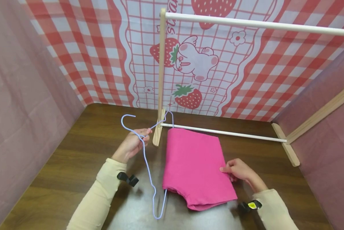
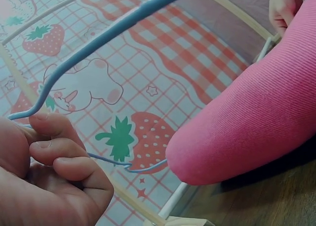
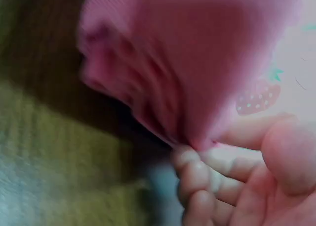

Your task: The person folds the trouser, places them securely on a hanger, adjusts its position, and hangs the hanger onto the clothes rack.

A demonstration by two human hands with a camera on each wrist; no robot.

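Note:
A light-blue wire hanger (image 1: 148,166) is tilted so that its hook points to the left. My left hand (image 1: 132,143) grips it just below the hook, fingers curled round the wire in the left wrist view. Draped over the hanger's lower bar is a folded pink garment (image 1: 195,166), which hides most of that bar. My right hand (image 1: 241,171) pinches the garment's right edge between thumb and fingers. Layered folds show along the garment's near edge; the right wrist view of them is blurred.
Behind the hands stands a wooden rack (image 1: 161,76) with a white top rail (image 1: 246,25) and a white lower rail (image 1: 232,133). The brown table (image 1: 60,153) meets a strawberry-print curtain (image 1: 103,64) at the back. Pink cloth walls (image 1: 25,95) flank it.

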